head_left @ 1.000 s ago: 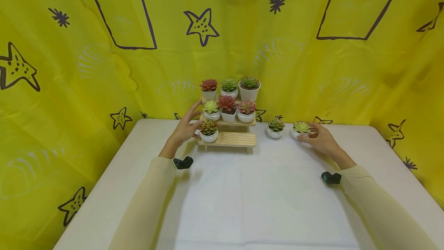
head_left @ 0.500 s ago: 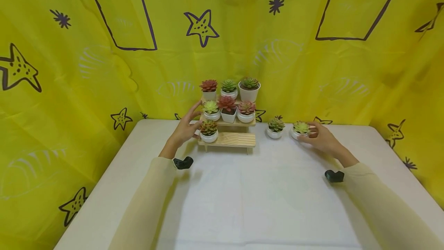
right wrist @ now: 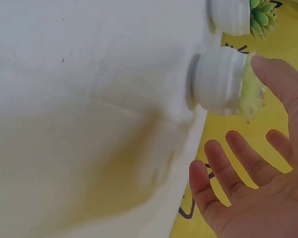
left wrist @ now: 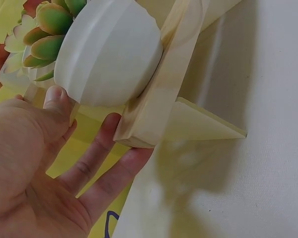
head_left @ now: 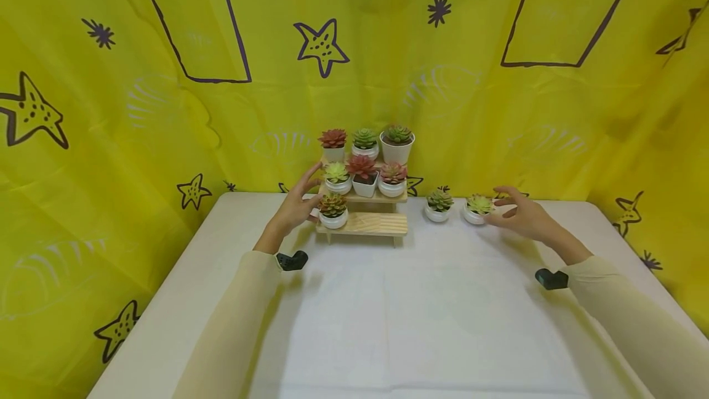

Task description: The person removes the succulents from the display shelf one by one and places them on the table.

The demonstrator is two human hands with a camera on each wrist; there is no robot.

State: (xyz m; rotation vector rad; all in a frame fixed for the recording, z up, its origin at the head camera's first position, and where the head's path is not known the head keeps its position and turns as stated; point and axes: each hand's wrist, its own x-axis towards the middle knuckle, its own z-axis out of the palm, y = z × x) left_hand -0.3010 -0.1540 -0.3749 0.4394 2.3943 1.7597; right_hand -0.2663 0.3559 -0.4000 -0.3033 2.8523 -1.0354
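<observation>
L hand (head_left: pixel 293 205) rests against the left end of the small three-step pale wooden stand (head_left: pixel 367 221), fingers straight & spread, holding nothing; in the left wrist view the fingers (left wrist: pixel 97 158) lie under/behind the bottom step's end, thumb just touching the round white pot w/ the brown-green succulent (head_left: pixel 333 209) that sits on that step. Looks like a bracing touch on the stand rather than a grasp.

R hand (head_left: pixel 523 217) is open too, fingers apart, hovering just right of the round white pot w/ the pale yellow-green succulent (head_left: pixel 478 209), which stands upright on the white-covered bench (head_left: pixel 421 319). Right wrist view: thumb tip right at the leaves, other fingers off the pot — no hold on it.

Around: a second bench pot, white w/ a darker green succulent (head_left: pixel 439 204), sits between that one & the stand, near but apart. Stand's middle step carries three pots, top step three more, all upright & close-packed; bottom step has bare wood right of its single pot. Yellow cloth w/ purple stars & rectangles (head_left: pixel 166 109) hangs close behind everything. Any path from R-side pot to the stand's bare spot passes the darker green pot, so that's the one thing in the way. Black wrist cams sit on both cream sleeves.
</observation>
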